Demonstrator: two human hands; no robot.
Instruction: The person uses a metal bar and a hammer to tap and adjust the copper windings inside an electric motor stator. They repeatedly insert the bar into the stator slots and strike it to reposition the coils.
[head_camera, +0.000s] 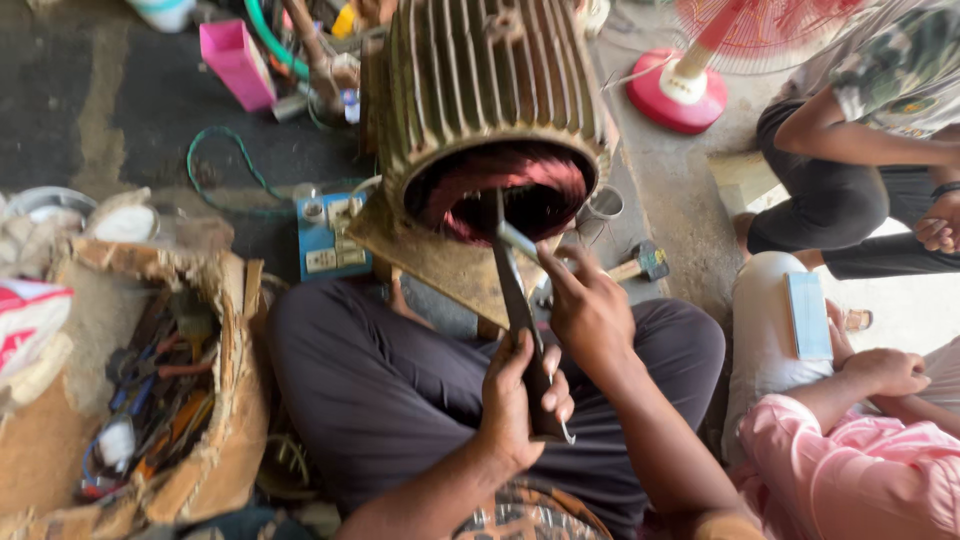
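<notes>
Motor stator (490, 90): finned iron housing on the floor before the crossed legs, open end facing the person; looks heavy and rigid.
Copper windings (470, 190): reddish coils inside the bore; probably easily scratched.
Metal bar (515, 290): long, flat, stiff, its tip in the bore.
Left hand (520, 400): fingers clenched around the bar's lower end.
Right hand (590, 310): fingers pinching the bar higher up.
Cardboard box (225, 400): tools inside, at left.

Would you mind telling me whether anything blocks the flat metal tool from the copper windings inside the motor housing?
Nothing visible does. The flat metal tool, held by the left hand and right hand, already has its tip at the copper windings inside the open motor housing.
</notes>
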